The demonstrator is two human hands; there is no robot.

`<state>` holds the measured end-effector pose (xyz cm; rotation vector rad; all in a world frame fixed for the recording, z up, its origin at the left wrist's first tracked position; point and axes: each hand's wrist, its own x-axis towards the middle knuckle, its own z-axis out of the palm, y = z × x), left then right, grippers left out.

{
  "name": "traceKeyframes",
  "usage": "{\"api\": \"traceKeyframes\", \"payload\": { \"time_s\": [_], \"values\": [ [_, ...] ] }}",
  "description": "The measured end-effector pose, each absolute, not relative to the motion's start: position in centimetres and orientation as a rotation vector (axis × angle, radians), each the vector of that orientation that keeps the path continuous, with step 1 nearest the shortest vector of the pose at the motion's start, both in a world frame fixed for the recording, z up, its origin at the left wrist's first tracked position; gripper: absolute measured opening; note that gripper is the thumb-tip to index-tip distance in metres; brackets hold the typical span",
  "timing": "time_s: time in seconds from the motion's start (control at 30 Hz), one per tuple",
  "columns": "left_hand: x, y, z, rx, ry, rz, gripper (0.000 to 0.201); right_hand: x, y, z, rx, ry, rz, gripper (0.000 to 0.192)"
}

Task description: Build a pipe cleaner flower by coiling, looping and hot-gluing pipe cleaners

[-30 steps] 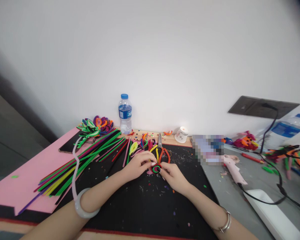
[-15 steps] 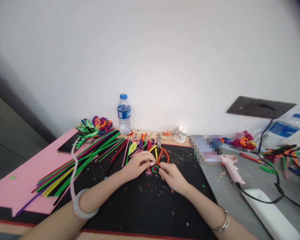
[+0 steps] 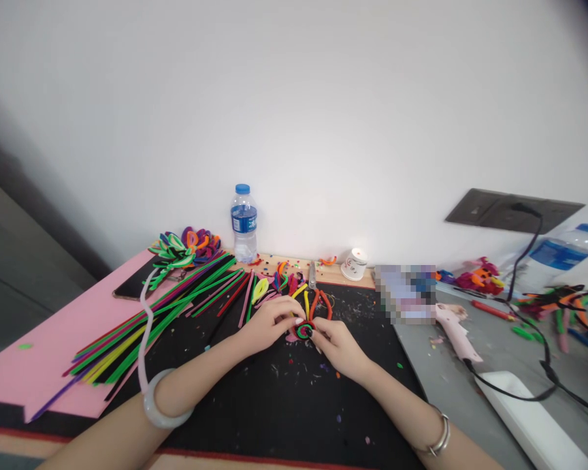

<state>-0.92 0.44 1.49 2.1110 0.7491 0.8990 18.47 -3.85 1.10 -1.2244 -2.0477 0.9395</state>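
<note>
Between my two hands is a small round coil of fuzzy pipe cleaner (image 3: pixel 304 330), with red, green, dark and pink rings. My left hand (image 3: pixel 272 324) pinches its left and upper edge with thumb and fingers. From the right, my right hand (image 3: pixel 340 346) grips the other side, thumb and forefinger closed on it. The fingertips hide part of the coil. Just behind it lies a tool with orange curved handles (image 3: pixel 322 302), and a yellow bent strip (image 3: pixel 304 295) is close to my left fingers.
Long pipe cleaners (image 3: pixel 147 326) fan over pink paper (image 3: pixel 39 365) at left, near a phone (image 3: pixel 130 285). A water bottle (image 3: pixel 244 225) and paper cup (image 3: pixel 354 264) stand by the wall. To the right are a pink glue gun (image 3: pixel 458 334), its black cable and a white power strip (image 3: pixel 524 418).
Hardly anything differs. Both hands keep their grip on the coil in the same place, and the view has shifted very slightly.
</note>
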Motion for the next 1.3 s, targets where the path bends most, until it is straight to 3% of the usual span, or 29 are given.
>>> {"api": "traceKeyframes", "payload": {
  "time_s": [1.3],
  "values": [
    [-0.9, 0.37, 1.38, 2.083, 0.75, 0.893, 0.014, 18.43, -3.84, 1.33, -1.228, -2.047, 0.948, 0.027]
  ]
}}
